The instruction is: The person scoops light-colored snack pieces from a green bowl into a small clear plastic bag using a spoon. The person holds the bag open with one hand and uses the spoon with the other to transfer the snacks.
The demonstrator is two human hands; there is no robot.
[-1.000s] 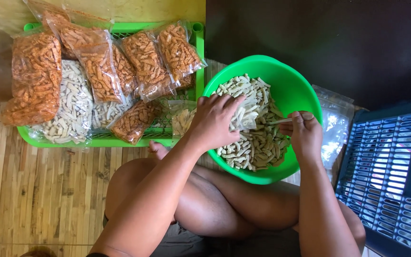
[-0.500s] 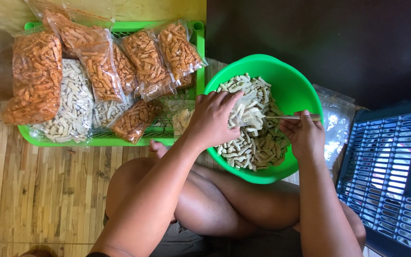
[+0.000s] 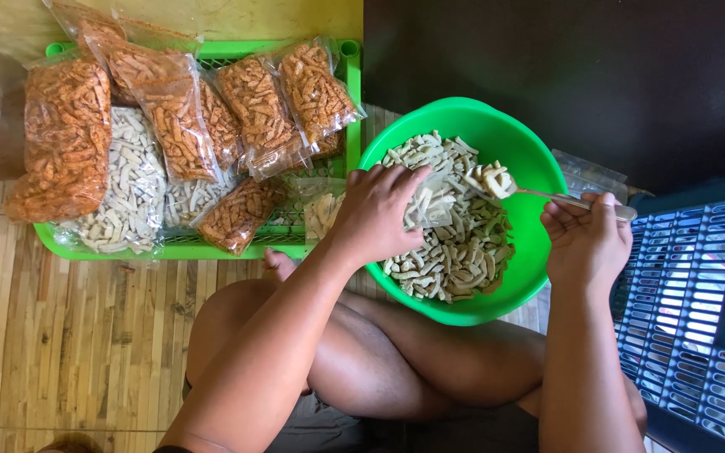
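A round green bowl (image 3: 539, 180) holds a heap of pale stick-shaped snacks (image 3: 463, 252). My left hand (image 3: 375, 214) is over the bowl's left side, gripping a small clear plastic bag (image 3: 430, 205) part-filled with the sticks. My right hand (image 3: 585, 239) holds a metal spoon (image 3: 547, 195) by its handle at the bowl's right rim. The spoon's end carries a small load of sticks just above the bag's mouth.
A green mesh tray (image 3: 350, 92) at the left is piled with sealed clear bags of orange sticks (image 3: 65, 134) and pale sticks (image 3: 132, 189). A blue slatted crate (image 3: 698, 294) stands at the right. My crossed legs (image 3: 396, 361) rest on the wooden slat floor (image 3: 52, 335).
My right hand has lifted the spoon out of the heap with sticks on it and brought it toward the bag. My left hand has kept its place over the bowl.
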